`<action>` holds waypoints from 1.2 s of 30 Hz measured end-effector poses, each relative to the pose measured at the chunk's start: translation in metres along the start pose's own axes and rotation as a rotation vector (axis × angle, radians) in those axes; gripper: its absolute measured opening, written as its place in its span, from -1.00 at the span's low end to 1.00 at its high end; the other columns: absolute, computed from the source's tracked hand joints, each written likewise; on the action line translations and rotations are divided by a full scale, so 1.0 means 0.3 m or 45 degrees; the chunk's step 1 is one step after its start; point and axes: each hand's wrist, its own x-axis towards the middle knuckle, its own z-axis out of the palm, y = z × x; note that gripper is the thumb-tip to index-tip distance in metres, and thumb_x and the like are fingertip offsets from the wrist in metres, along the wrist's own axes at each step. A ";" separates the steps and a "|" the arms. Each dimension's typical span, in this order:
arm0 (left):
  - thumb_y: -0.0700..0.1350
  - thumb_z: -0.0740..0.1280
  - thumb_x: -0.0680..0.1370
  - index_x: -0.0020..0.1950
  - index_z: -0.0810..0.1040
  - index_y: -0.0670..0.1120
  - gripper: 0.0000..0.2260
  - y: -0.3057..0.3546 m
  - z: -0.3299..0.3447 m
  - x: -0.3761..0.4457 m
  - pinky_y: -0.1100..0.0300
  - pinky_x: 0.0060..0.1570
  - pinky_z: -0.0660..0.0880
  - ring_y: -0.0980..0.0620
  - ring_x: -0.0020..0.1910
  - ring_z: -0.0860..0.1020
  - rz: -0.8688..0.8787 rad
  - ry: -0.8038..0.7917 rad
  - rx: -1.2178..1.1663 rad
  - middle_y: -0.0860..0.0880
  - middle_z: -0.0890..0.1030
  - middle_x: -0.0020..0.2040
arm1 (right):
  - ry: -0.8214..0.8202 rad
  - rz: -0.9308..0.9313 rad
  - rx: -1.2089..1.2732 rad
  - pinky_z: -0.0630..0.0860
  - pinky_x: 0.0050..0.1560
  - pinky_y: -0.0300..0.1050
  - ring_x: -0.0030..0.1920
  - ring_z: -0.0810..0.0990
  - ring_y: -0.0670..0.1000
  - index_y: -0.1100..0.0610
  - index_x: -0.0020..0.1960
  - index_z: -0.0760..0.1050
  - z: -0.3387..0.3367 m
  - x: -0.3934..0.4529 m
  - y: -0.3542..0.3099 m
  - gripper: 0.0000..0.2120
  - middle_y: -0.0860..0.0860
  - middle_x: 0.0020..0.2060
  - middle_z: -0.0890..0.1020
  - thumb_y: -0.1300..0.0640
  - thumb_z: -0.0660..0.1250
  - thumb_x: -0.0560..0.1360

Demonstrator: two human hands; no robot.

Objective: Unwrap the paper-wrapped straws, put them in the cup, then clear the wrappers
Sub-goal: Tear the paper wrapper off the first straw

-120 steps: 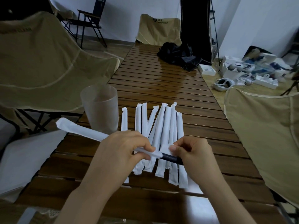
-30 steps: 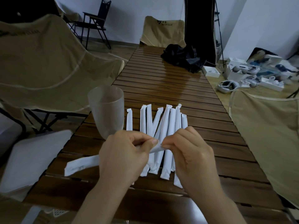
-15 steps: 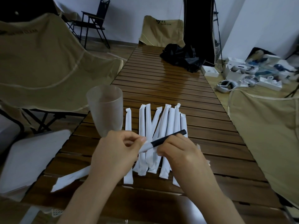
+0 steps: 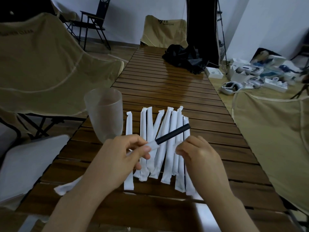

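**Right hand letting go of the black straw**

Half a second on, the right hand (image 4: 199, 158) is coming away from the black straw (image 4: 173, 134), which is now sticking further out of its paper. That hand is hovering at 3 o'clock of the straw with its fingers curled around a small scrap of torn white paper (image 4: 178, 144). The left hand (image 4: 120, 156) is pinching the wrapper (image 4: 151, 145) between thumb and fingers, with the straw's bare dark end pointing toward 2 o'clock above the row. The wrapper's loose tail (image 4: 66, 186) is trailing out toward 8 o'clock, under the left wrist.

Beneath both hands, the wrapped straws (image 4: 164, 148) are lying side by side on the slatted wooden bench (image 4: 167, 91), their ends running from 12 to 6 o'clock. The frosted cup (image 4: 104, 114) is standing upright at 10 o'clock of the row, just beside the leftmost straw.

A black bundle (image 4: 184, 58) is sitting at the bench's far end, toward 12 o'clock.
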 end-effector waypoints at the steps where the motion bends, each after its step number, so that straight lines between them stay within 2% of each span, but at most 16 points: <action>1: 0.03 0.28 0.55 -0.03 0.59 0.12 -0.90 -0.016 -0.003 -0.006 0.45 -0.35 0.46 0.28 -0.30 0.60 0.004 0.031 0.093 0.20 0.65 -0.20 | -0.013 0.090 0.008 0.51 -0.43 -0.11 -0.32 0.49 -0.03 0.11 -0.26 0.62 0.003 -0.001 0.019 -0.74 -0.05 -0.34 0.57 0.46 0.46 0.29; 4: 0.16 0.29 0.52 -0.04 0.54 0.27 -0.93 -0.057 -0.008 -0.012 0.41 -0.20 0.43 0.27 -0.18 0.59 -0.020 0.086 0.327 0.28 0.61 -0.21 | -0.051 0.398 0.054 0.54 -0.34 -0.07 -0.31 0.51 -0.07 0.07 -0.23 0.61 -0.002 -0.011 0.069 -0.81 -0.09 -0.33 0.56 0.35 0.40 0.41; 8: 0.20 0.28 0.50 -0.12 0.47 0.35 -0.98 -0.070 0.000 -0.003 0.37 -0.17 0.45 0.28 -0.17 0.55 -0.015 0.081 0.421 0.35 0.53 -0.27 | -0.126 0.820 0.104 0.57 -0.23 -0.07 -0.26 0.57 -0.04 0.03 -0.13 0.59 -0.025 -0.020 0.109 -0.96 -0.02 -0.26 0.62 0.15 0.40 0.48; 11: 0.21 0.28 0.50 -0.07 0.51 0.33 -0.95 -0.072 0.015 -0.001 0.35 -0.20 0.46 0.30 -0.17 0.54 -0.004 0.068 0.433 0.34 0.55 -0.24 | -0.231 0.975 0.032 0.51 -0.24 -0.12 -0.25 0.55 -0.01 0.06 0.00 0.58 -0.026 -0.027 0.112 -0.91 0.00 -0.22 0.60 0.15 0.38 0.49; 13: 0.21 0.28 0.51 -0.01 0.54 0.30 -0.89 -0.070 0.025 -0.004 0.40 -0.24 0.42 0.30 -0.17 0.53 -0.004 0.062 0.455 0.31 0.57 -0.18 | -0.202 0.916 -0.013 0.54 -0.12 -0.06 -0.10 0.55 0.02 0.08 0.10 0.54 -0.028 -0.026 0.096 -0.80 0.00 -0.08 0.59 0.17 0.39 0.48; 15: 0.21 0.28 0.51 0.04 0.55 0.27 -0.85 -0.067 0.030 -0.003 0.45 -0.26 0.37 0.29 -0.17 0.52 0.004 0.048 0.478 0.29 0.58 -0.14 | -0.029 0.741 0.042 0.52 0.01 -0.01 0.06 0.49 0.03 0.05 0.18 0.49 -0.052 -0.013 0.063 -0.69 -0.02 0.07 0.50 0.24 0.39 0.46; 17: 0.21 0.29 0.51 0.07 0.56 0.26 -0.83 -0.063 0.029 -0.001 0.49 -0.29 0.35 0.29 -0.18 0.53 0.010 0.032 0.500 0.28 0.58 -0.13 | 0.090 0.489 0.114 0.44 0.06 -0.11 0.09 0.41 -0.05 0.01 0.18 0.49 -0.087 0.012 0.014 -0.64 -0.09 0.06 0.43 0.28 0.38 0.43; 20: 0.19 0.33 0.49 0.03 0.56 0.28 -0.86 -0.057 0.029 0.003 0.52 -0.33 0.32 0.34 -0.21 0.52 0.000 -0.015 0.517 0.31 0.56 -0.17 | -0.081 0.172 0.228 0.37 0.09 -0.25 0.05 0.39 -0.18 -0.07 0.08 0.56 -0.102 0.043 -0.065 -0.76 -0.21 -0.01 0.48 0.12 0.41 0.43; 23: 0.20 0.37 0.45 0.01 0.55 0.30 -0.85 -0.047 0.032 0.004 0.52 -0.27 0.32 0.35 -0.17 0.52 0.025 -0.059 0.496 0.34 0.55 -0.17 | -0.326 -0.009 0.274 0.49 0.01 -0.12 -0.05 0.50 -0.13 -0.04 0.00 0.62 -0.049 0.038 -0.102 -0.88 -0.16 -0.09 0.61 0.06 0.41 0.46; 25: 0.19 0.38 0.46 0.10 0.54 0.27 -0.77 -0.044 0.038 0.005 0.54 -0.21 0.27 0.32 -0.09 0.50 0.039 -0.129 0.528 0.31 0.57 -0.04 | -0.397 -0.029 0.286 0.53 0.00 -0.03 -0.09 0.55 -0.07 0.02 -0.02 0.64 -0.016 0.032 -0.099 -0.90 -0.08 -0.13 0.63 0.15 0.39 0.48; 27: 0.18 0.39 0.45 0.15 0.54 0.24 -0.72 -0.043 0.040 0.007 0.54 -0.16 0.28 0.29 -0.02 0.50 0.037 -0.158 0.541 0.28 0.58 0.05 | -0.394 0.065 0.335 0.53 -0.02 -0.11 -0.10 0.56 -0.07 0.03 0.03 0.63 -0.011 0.033 -0.083 -0.86 -0.07 -0.12 0.62 0.17 0.38 0.49; 30: 0.17 0.44 0.41 0.13 0.55 0.24 -0.69 -0.044 0.029 0.011 0.42 -0.05 0.45 0.30 -0.02 0.54 0.058 -0.082 0.460 0.27 0.62 0.02 | -0.386 0.102 0.424 0.47 -0.03 -0.31 -0.06 0.51 -0.19 -0.06 0.08 0.59 -0.022 0.027 -0.073 -0.82 -0.20 -0.07 0.54 0.04 0.38 0.49; 33: 0.20 0.45 0.37 0.14 0.54 0.24 -0.64 -0.042 0.025 0.012 0.25 0.05 0.53 0.31 -0.03 0.57 0.063 -0.045 0.419 0.29 0.63 -0.04 | -0.428 0.077 0.458 0.54 -0.05 -0.19 -0.12 0.55 -0.16 -0.03 0.04 0.60 -0.020 0.026 -0.083 -0.87 -0.18 -0.11 0.56 0.07 0.39 0.49; 36: 0.37 0.29 0.36 0.11 0.53 0.25 -0.61 -0.053 0.020 0.003 0.29 -0.04 0.53 0.27 -0.07 0.57 0.030 -0.027 0.442 0.30 0.62 -0.06 | -0.449 0.122 0.436 0.55 -0.07 -0.14 -0.15 0.56 -0.13 -0.02 0.00 0.60 -0.018 0.032 -0.076 -0.89 -0.14 -0.15 0.60 0.12 0.39 0.48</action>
